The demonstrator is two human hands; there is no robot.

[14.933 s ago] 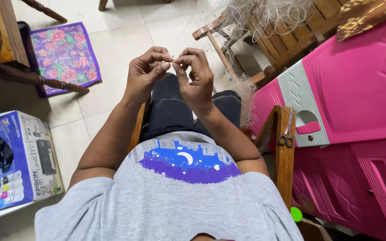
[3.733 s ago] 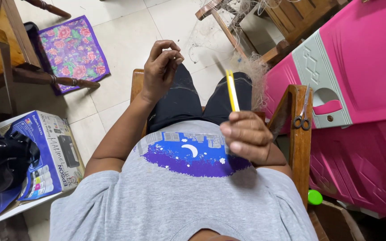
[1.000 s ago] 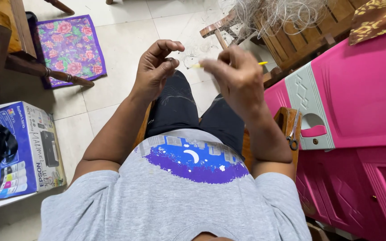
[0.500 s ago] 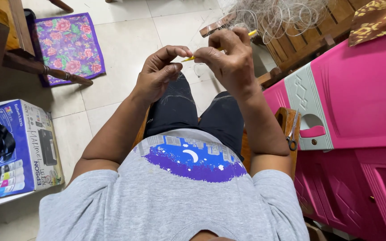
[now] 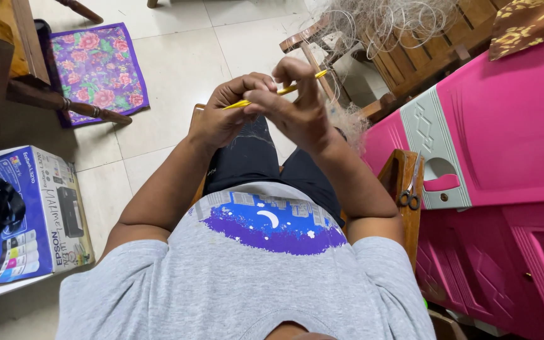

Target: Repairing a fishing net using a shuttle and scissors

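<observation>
Yellow stick — pinched in closed fingers of left hand and right hand — above the lap.

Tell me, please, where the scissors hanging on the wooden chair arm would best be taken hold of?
Take the scissors by the two dark finger loops at the bottom, coming from below: they hang blades up against the chair arm, so the loops are the free, blunt end.

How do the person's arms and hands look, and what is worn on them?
Both arms are bare from the short grey sleeves of a T-shirt down to the fingers. The left hand and the right hand have no gloves. No watch, bracelet or ring is visible on either. The shirt front has a purple and blue print with a white crescent moon.
</observation>
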